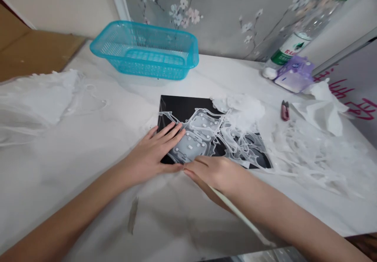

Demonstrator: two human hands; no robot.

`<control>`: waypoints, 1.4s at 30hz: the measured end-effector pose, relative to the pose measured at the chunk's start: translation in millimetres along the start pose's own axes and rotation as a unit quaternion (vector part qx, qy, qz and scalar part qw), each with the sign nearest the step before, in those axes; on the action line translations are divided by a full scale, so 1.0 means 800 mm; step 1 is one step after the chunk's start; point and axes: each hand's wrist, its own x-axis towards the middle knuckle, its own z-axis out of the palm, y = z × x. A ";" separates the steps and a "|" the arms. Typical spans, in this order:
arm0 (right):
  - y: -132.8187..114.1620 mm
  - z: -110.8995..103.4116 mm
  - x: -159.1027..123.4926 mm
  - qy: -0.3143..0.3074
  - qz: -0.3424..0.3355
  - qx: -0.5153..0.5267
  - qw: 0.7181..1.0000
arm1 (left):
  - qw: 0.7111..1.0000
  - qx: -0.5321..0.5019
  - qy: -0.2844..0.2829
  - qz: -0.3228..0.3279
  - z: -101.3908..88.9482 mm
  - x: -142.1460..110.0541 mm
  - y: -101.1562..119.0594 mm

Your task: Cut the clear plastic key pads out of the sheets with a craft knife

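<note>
My left hand: fingers spread, flat over the left side of the black sheet and pale cutout plastic. My right hand: fingers together at the near edge, anything pinched hidden. Black sheet: on the bench, under the plastic. Blue basket: behind. Red clippers: to the right

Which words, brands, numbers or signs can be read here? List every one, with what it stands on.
None can be read for certain.
Bottle label: red characters, too small and blurred.
Purple pack: small marks, too blurred.
Panel at right: large red handwritten characters, skewed and unclear.
</note>
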 end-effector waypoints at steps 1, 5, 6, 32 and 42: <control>0.001 -0.005 0.000 -0.006 0.006 0.011 1.000 | 1.000 0.001 0.005 0.002 0.001 0.000 0.000; 0.004 -0.025 -0.002 -0.078 0.063 0.087 0.991 | 1.000 -0.002 0.026 0.011 0.005 -0.001 0.000; 0.005 -0.030 -0.002 -0.096 0.083 0.108 0.986 | 1.000 -0.003 0.028 0.011 0.005 -0.001 0.000; 0.028 -0.016 -0.004 0.071 0.179 0.121 0.974 | 0.998 -0.044 0.054 -0.002 0.007 -0.002 0.002; 0.020 0.029 0.001 0.128 0.099 -0.034 0.986 | 0.868 -0.332 0.370 -0.015 -0.019 -0.024 0.018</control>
